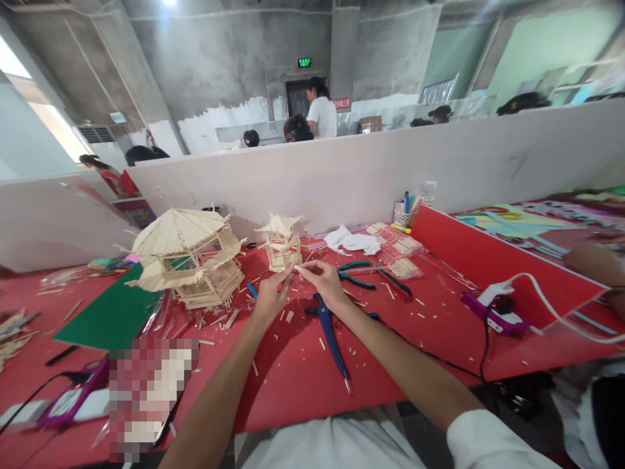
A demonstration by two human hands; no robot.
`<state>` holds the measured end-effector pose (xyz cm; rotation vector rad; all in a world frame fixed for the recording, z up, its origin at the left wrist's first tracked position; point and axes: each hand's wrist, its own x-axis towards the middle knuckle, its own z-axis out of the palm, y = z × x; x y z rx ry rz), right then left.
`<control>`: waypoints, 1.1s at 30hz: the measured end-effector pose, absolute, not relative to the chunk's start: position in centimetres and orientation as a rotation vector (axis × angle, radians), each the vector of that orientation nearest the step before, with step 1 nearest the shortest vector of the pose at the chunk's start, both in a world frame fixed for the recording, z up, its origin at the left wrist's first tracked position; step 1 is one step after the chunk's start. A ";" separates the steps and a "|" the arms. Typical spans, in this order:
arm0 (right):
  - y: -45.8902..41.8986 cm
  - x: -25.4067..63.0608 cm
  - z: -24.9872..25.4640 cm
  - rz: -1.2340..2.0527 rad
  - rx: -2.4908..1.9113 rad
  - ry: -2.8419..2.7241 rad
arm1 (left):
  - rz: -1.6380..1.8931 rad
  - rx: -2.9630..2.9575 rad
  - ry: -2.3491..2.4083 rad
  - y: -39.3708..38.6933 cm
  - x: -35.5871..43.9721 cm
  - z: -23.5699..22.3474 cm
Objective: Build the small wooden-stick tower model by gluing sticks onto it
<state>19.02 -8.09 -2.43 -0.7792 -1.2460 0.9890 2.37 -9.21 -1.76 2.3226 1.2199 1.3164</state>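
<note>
My left hand (272, 293) and my right hand (323, 281) meet above the table, their fingertips pinched together. Between them shows a tiny pale end of what looks like a short wooden stick (297, 268); the fingers hide most of it. Just behind the fingertips stands a small pavilion model (282, 242) built of wooden sticks. To the left is a larger stick pavilion (188, 260) with a broad sloping roof. A blue glue gun (332, 335) lies below my right hand, its nozzle toward me. Teal-handled pliers (359, 275) rest to the right.
Stick offcuts litter the red table (288, 391). A green board (114, 309) lies left; an upright red board (493, 267) stands right. Purple power strips (495, 312) and cords lie at both sides. White cloth (352, 241) and bagged sticks (398, 251) sit near the partition (342, 172).
</note>
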 end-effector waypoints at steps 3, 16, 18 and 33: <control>-8.1 19.0 -2.5 1.012 -0.778 -1.229 | 1.283 2.416 1.228 -9.1 2.2 -1.9; -8.1 19.2 -2.4 0.981 -0.791 -1.225 | 1.223 2.556 1.248 -9.4 2.0 -1.6; -8.1 19.3 -2.5 0.976 -0.797 -1.237 | 1.218 2.473 1.264 -9.4 2.2 -1.5; -8.7 19.8 -1.8 0.839 -0.806 -1.589 | 1.277 1.891 1.108 -8.3 1.9 -0.7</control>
